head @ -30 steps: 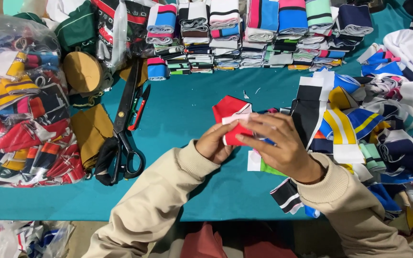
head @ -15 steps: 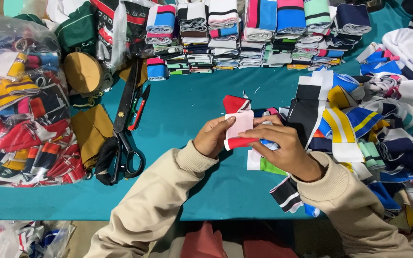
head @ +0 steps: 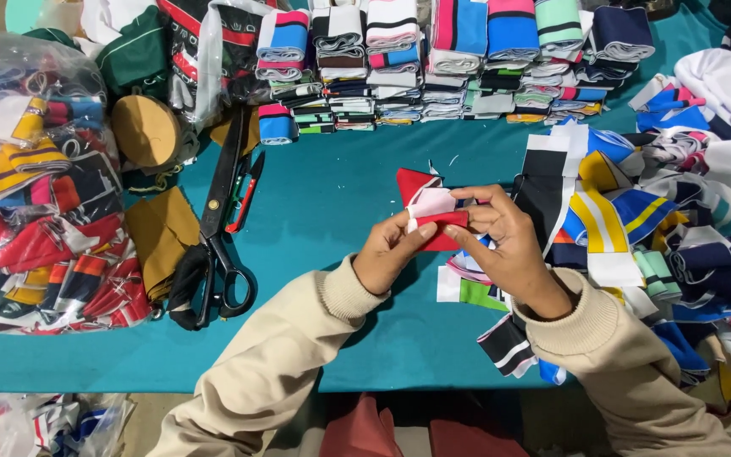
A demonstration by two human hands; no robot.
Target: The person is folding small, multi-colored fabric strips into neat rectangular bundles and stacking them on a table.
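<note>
A red and white knit fabric strip (head: 430, 211) is pinched between both my hands above the teal table (head: 332, 211). My left hand (head: 389, 254) grips its lower left edge with thumb and fingers. From the right, my right hand (head: 501, 241) holds the strip, fingers curled over its red fold. The strip is partly folded, the white side facing up. Under my right hand lies a loose pile of striped strips (head: 619, 228).
Large black scissors (head: 217, 228) lie left of my hands beside a red cutter (head: 243, 199). A clear bag of coloured strips (head: 27, 211) fills the left side. Folded stacks of strips (head: 433, 68) line the far edge. Mustard fabric (head: 158, 233) lies near the scissors.
My hands have turned and folded the red and white strip, bringing its red edge over and lowering it slightly. My arms stayed in about the same place.
</note>
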